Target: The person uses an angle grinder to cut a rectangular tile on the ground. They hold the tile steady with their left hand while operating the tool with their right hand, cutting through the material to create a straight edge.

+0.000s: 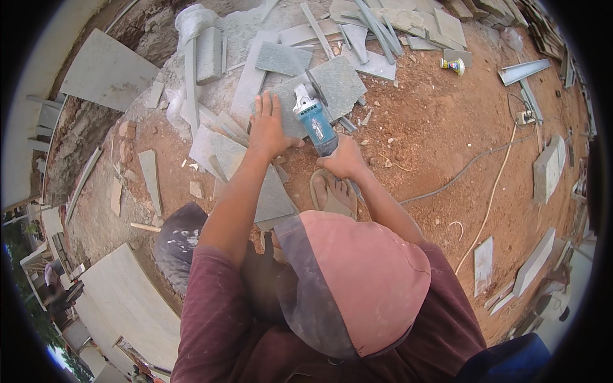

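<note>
An angle grinder (315,122) with a teal body and silver head is gripped at its rear by my right hand (345,157). Its thin dark disc (317,88) stands edge-on at the surface of a grey-green stone slab (348,86); whether it cuts in, I cannot tell. My left hand (269,127) lies flat with fingers spread at the slab's left side, left of the grinder. Beyond the fingertips sits a smaller stone piece (284,59). Below my left forearm are more flat slabs (271,195), partly hidden by it.
Stone strips and offcuts (377,32) pile up at the far side. A grey cable (447,185) runs rightward over red soil to a socket (525,117). My sandalled foot (335,195) is just below the grinder. A small can (453,65) lies at far right.
</note>
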`<state>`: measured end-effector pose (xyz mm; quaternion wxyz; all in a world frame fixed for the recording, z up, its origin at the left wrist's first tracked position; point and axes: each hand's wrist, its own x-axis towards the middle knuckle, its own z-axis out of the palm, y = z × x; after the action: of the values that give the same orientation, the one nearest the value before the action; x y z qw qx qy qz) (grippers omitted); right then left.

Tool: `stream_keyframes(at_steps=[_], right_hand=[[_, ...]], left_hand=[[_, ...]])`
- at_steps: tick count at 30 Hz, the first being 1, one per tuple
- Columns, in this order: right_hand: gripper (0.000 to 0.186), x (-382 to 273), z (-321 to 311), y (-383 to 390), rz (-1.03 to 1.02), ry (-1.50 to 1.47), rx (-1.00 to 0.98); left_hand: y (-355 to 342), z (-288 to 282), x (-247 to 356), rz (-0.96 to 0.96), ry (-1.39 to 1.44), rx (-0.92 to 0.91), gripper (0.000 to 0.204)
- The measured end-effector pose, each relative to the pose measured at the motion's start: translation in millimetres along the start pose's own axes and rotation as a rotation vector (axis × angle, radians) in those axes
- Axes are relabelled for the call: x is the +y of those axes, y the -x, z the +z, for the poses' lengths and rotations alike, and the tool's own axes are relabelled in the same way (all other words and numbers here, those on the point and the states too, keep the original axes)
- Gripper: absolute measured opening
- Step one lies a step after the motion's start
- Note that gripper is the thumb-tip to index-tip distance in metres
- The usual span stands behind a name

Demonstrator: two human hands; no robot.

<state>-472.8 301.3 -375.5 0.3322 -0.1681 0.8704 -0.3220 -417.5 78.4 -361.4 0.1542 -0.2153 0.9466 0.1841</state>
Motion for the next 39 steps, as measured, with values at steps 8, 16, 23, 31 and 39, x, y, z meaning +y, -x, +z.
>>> stream_keyframes(at_steps=[8, 16, 23, 31, 39], right_hand=[[0.057, 0, 0, -6, -0.012, 0.022, 0.015], [0.059, -4, -1, -10, -0.008, 0.030, 0.006], [0.054, -12, -5, -10, -0.046, 0.015, 0.034], [0.054, -15, -8, -15, -0.024, 0.001, 0.017], [0.062, -18, -6, -23, 0.005, 0.018, 0.004]], left_hand=[[0, 1, 0, 0.011, 0.003, 0.012, 0.154], [0, 2, -2, 0.008, 0.000, 0.016, 0.155], [0, 1, -1, 0.001, 0.007, 0.009, 0.156], [2, -2, 5, 0.001, 0.016, 0.018, 0.149], [-1, 2, 0, -0.001, 0.010, 0.017, 0.156]])
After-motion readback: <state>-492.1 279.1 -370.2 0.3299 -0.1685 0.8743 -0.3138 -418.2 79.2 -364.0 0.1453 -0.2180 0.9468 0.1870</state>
